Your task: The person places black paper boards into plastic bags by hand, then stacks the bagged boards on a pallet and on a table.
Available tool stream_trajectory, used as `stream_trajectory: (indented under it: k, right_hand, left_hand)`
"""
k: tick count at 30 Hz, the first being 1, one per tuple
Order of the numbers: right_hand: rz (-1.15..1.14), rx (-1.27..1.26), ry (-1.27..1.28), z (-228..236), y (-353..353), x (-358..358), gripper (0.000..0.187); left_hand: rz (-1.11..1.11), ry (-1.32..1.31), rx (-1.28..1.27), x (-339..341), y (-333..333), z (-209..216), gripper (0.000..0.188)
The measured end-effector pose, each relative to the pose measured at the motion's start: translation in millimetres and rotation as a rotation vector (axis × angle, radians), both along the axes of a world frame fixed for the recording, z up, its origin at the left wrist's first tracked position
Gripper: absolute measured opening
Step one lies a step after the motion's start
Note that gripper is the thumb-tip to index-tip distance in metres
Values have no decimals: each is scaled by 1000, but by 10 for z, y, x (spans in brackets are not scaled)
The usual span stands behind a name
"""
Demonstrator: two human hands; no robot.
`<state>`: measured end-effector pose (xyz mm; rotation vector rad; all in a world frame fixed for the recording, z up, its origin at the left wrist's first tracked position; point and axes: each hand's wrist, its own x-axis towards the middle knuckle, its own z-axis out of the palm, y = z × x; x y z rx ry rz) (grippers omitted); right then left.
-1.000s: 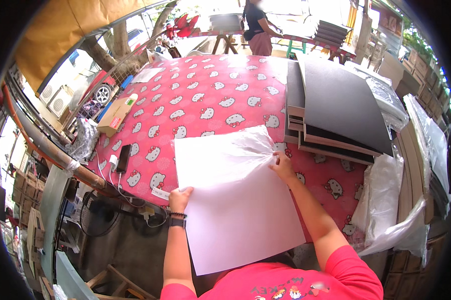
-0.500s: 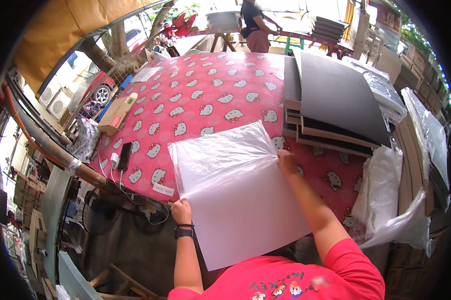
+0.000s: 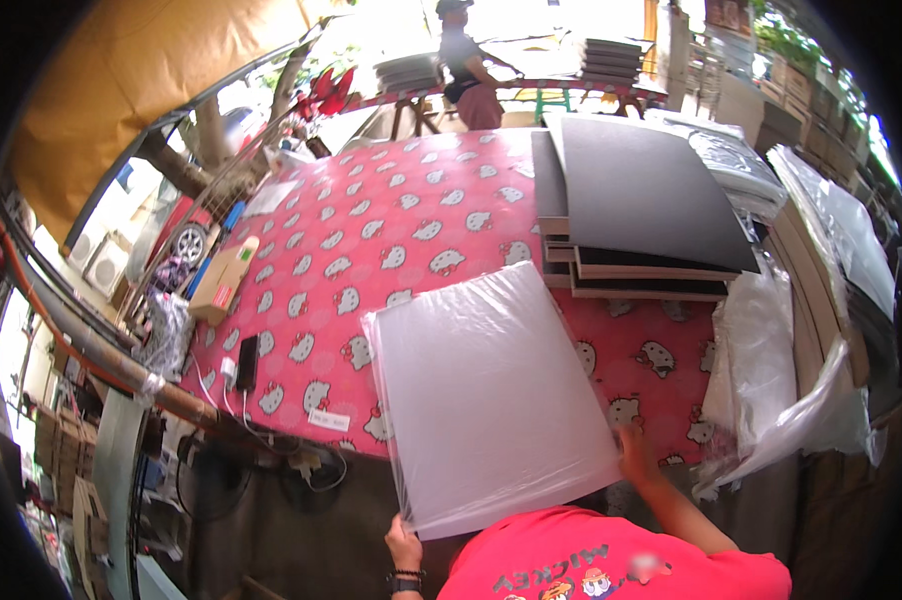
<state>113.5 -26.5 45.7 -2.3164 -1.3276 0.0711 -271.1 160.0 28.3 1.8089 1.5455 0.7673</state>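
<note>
A large white board sheathed in a clear plastic bag lies tilted over the near edge of the table, partly hanging off toward me. My left hand grips its near left corner from below. My right hand holds its near right corner, fingers on the bag's edge. The red patterned tablecloth covers the table under it.
A stack of black boards sits at the right of the table. Clear plastic bags hang at the right edge. A phone with cable and a cardboard box lie at the left. Another person stands at a far table.
The plastic bag has been drawn down over the whole board. Both hands slid from the board's middle to its near corners, and the board shifted right and closer to me.
</note>
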Motion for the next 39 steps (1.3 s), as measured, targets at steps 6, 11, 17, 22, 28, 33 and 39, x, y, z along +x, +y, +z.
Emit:
stream_trajectory:
  k: [6,11,17,22,28,33,39]
  right_hand:
    - [159,-109,84,707,-233,-170,50]
    - [712,54,-27,1189,687,-651,71]
    - [526,759,81,1687,704,-181,17]
    - [-126,1197,143,2701,-387,1022,23]
    - [-52,1816,333,3454,-1613,1925,24]
    - [-323,1868,-89,4305,-2367,3027,34]
    - [-481,1734,480,4335,-3153,4144,28]
  left_hand:
    - [-24,-667,-234,75,-152,269,28]
    - [-538,-213,367,652,-15,1654,26]
    - [-519,-369,660,1173,-169,1880,25]
    - [-208,-524,960,2419,-348,2007,49]
    - [-1000,-1089,-131,4269,-1968,2675,82]
    - [-1022,-1110,-240,5655,-2562,3151,77]
    - [-1160,-1200,112,7228,-2954,3876,41]
